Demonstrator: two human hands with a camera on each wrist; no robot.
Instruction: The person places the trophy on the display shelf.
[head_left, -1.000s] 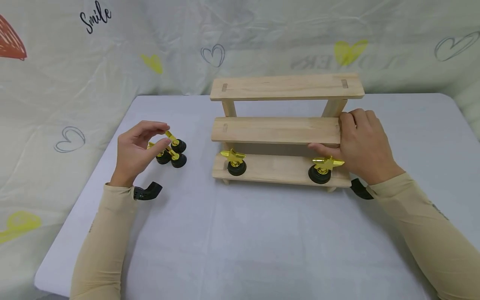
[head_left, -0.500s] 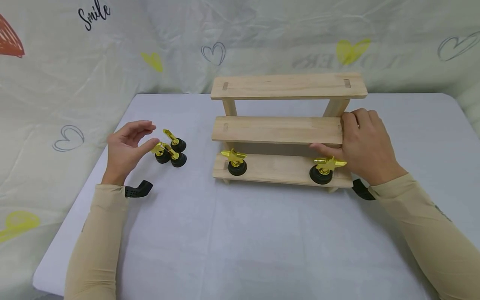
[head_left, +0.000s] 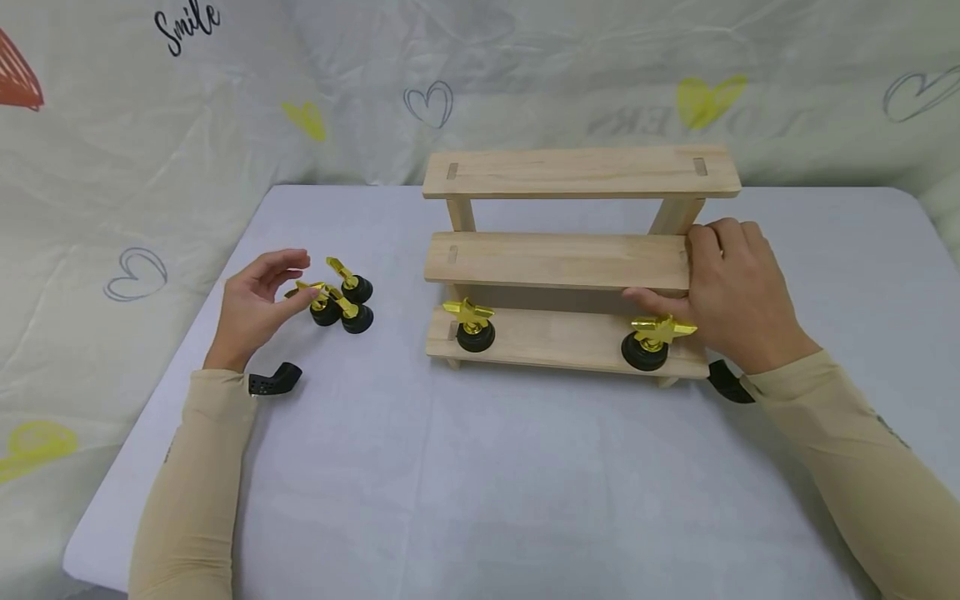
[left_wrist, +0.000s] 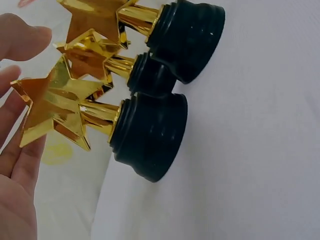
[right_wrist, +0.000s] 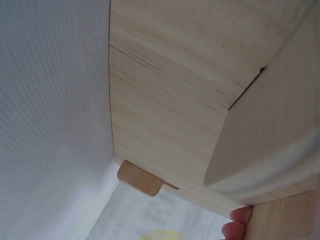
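Three small trophies, gold stars on black round bases, stand close together at the left of the table: a left one (head_left: 325, 314), a front one (head_left: 357, 320) and a back one (head_left: 357, 289). My left hand (head_left: 255, 308) is beside the left trophy, thumb and fingers apart around its star. In the left wrist view, fingers (left_wrist: 15, 160) lie behind the nearest star (left_wrist: 57, 102); contact is unclear. My right hand (head_left: 735, 292) grips the right end of a three-tier wooden shelf (head_left: 555, 260), thumb at the middle board's front. Its fingertips (right_wrist: 237, 225) show in the right wrist view.
On the shelf's lowest board stand two more star trophies, one at the left (head_left: 476, 336) and one at the right (head_left: 645, 352). A white cloth covers the table (head_left: 510, 483). Behind it hangs a pale printed sheet (head_left: 525, 75).
My left hand has drawn back leftward from the back trophy's star and lowered slightly toward the left trophy. The right hand keeps its grip on the shelf.
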